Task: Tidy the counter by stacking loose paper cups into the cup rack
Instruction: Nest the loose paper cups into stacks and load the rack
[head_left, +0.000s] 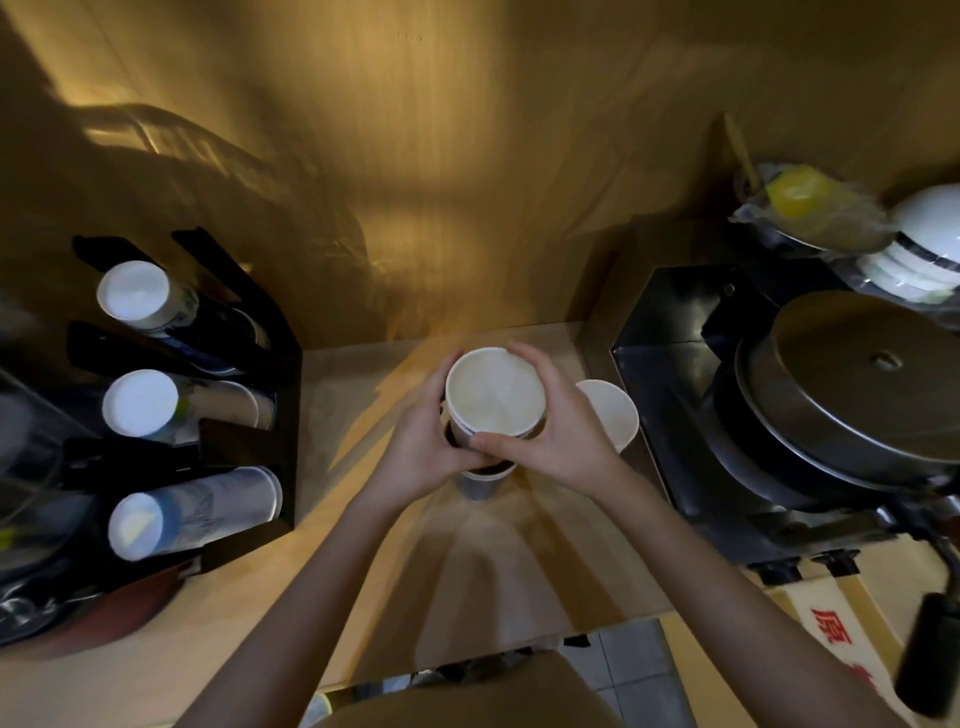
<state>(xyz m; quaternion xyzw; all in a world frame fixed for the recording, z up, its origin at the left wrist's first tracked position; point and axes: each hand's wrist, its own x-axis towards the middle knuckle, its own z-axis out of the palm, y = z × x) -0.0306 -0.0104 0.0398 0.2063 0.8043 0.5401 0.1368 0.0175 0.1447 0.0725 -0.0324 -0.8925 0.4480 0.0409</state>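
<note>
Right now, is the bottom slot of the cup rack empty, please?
No, the bottom slot of the cup rack already holds a lying stack of cups.

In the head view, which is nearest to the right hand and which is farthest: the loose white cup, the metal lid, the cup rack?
From the right hand:
1. Loose white cup, just right of it on the counter.
2. Metal lid, farther right on the machine.
3. Cup rack, far left.

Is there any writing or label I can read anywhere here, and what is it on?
"原": a red character on the cardboard box at the lower right; a second red character below it is cut off and blurred.
Printed patterns on the cups in the black cup rack: too blurred to read.
Cups in the hands: no text visible.
</note>
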